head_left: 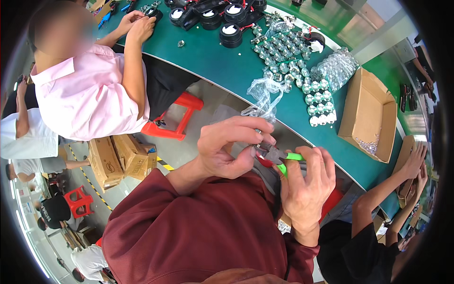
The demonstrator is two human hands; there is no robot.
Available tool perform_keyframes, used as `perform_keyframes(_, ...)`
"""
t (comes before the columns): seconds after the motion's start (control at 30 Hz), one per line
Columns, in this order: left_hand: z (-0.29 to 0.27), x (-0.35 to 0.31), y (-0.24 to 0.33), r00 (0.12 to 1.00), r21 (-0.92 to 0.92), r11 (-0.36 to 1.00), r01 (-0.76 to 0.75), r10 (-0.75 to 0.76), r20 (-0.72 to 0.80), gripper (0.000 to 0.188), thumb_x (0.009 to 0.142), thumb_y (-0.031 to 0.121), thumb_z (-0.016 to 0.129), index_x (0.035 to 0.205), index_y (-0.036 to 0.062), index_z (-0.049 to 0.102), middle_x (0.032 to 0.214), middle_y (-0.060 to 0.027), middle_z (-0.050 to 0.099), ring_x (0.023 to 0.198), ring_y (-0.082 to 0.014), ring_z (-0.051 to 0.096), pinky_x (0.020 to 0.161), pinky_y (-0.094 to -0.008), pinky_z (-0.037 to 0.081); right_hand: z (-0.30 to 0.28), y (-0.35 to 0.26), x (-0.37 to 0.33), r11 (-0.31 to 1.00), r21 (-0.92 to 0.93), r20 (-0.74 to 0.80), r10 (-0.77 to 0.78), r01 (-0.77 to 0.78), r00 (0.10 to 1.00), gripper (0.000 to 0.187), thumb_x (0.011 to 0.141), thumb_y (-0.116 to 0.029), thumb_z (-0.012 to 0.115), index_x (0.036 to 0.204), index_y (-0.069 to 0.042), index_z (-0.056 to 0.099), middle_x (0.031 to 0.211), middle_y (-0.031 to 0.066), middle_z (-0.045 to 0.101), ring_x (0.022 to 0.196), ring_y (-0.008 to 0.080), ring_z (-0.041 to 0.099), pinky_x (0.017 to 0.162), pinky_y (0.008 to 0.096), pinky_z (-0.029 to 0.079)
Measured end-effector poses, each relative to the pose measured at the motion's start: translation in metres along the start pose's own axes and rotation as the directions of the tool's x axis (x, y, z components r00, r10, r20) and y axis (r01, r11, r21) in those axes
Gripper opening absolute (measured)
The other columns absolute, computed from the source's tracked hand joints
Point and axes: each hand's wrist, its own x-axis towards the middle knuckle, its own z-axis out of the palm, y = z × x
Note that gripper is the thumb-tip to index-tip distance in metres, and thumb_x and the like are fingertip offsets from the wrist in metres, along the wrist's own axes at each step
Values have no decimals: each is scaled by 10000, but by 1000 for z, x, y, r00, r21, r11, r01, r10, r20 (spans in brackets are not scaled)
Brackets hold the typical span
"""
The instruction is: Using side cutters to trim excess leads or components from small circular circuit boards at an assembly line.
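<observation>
My right hand (pixel 307 187) is closed around the green-handled cutting pliers (pixel 294 156), their metal jaws pointing left toward my other hand. With thumb and fingertips pinched together, my left hand (pixel 227 149) grips a small silvery part right beside the jaws. Fingers hide most of that part, so its kind does not show. Both hands are in front of my body, just off the near edge of the green table (pixel 208 61). Beyond them on the table lie rows of small circuit boards (pixel 319 102) and a crumpled clear plastic bag (pixel 265 97).
An open cardboard box (pixel 371 113) with small clear pieces stands at the right. Round black housings (pixel 231 35) with wires lie at the back. A co-worker in a pink shirt (pixel 90 90) sits left, near a red stool (pixel 177 118); another person's arms (pixel 397 184) reach in from the right.
</observation>
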Motion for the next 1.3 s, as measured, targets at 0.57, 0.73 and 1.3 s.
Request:
perform_keyframes(0.57, 1, -7, -4, 998, -2, 1000, -13, 13, -62, 280, 724, -98, 504, 1000, -79, 551, 1044, -283, 649, 820, -318, 758, 726, -383, 653, 10, -4, 0, 987, 160, -51, 12, -4, 999, 254, 683, -138, 825, 852, -8, 687, 990, 114, 642, 800, 289, 638, 664, 398, 488)
perform_keyframes(0.73, -6, -8, -5, 997, 34, 998, -53, 51, 57, 271, 783, -74, 482, 1054, -79, 491, 1096, -310, 607, 836, -366, 752, 710, -423, 669, 8, -5, 1, 987, 163, -39, 10, -4, 999, 253, 680, -141, 828, 846, -13, 687, 988, 113, 644, 789, 288, 635, 649, 392, 484)
perform_keyframes(1.3, -5, -11, -7, 998, 61, 996, -63, 63, 1, 269, 774, -128, 403, 1006, -76, 528, 1045, -294, 626, 796, -346, 745, 691, -436, 666, 0, -4, 3, 977, 209, 24, 33, -37, 999, 254, 736, -196, 839, 842, -5, 708, 973, 118, 663, 798, 301, 641, 672, 394, 505)
